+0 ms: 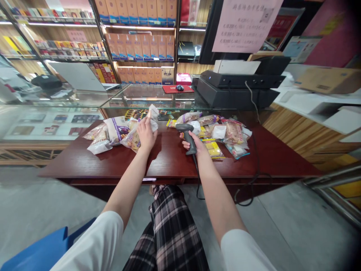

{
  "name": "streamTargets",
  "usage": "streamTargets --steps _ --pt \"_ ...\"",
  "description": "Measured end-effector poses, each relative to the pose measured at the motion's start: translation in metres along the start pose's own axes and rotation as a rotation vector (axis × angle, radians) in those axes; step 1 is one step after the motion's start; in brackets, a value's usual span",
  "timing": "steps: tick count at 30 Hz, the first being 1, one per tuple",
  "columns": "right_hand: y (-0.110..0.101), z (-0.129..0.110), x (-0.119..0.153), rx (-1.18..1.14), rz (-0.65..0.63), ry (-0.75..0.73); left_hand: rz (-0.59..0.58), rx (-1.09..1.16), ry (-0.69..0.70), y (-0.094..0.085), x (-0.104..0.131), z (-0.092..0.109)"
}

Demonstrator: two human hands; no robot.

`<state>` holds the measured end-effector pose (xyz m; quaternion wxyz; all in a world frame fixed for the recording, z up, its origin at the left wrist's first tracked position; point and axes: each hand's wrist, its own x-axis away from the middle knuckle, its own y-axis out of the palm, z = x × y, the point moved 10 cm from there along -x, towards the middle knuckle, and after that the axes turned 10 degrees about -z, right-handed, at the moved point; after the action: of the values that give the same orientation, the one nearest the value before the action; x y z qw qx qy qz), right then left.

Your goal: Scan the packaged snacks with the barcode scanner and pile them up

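Observation:
My right hand (194,145) is wrapped round the handle of a dark grey barcode scanner (188,136), held over the dark red desk; its cable hangs down past the front edge. My left hand (146,132) is closed on a whitish plastic packet (153,113), whose top sticks up above the fingers. Just left of that hand lie several snack bags, among them a white and purple one (115,128). To the right of the scanner is a second pile of snack bags (233,131), with a yellow packet (213,148) at its front.
The desk (169,165) backs onto a glass display counter (135,91) with a mouse (179,87) on a red pad. Black machines (239,90) stand at the back right. A loose cable (252,184) trails over the desk's right front edge. A blue object (42,250) is at lower left.

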<state>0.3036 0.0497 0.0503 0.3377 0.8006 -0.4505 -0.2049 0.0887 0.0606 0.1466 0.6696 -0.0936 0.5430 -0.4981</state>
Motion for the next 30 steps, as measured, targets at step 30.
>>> streamTargets --steps 30 --pt "0.008 -0.025 0.01 0.005 0.001 -0.189 -0.256 -0.412 -0.045 -0.024 -0.021 -0.033"
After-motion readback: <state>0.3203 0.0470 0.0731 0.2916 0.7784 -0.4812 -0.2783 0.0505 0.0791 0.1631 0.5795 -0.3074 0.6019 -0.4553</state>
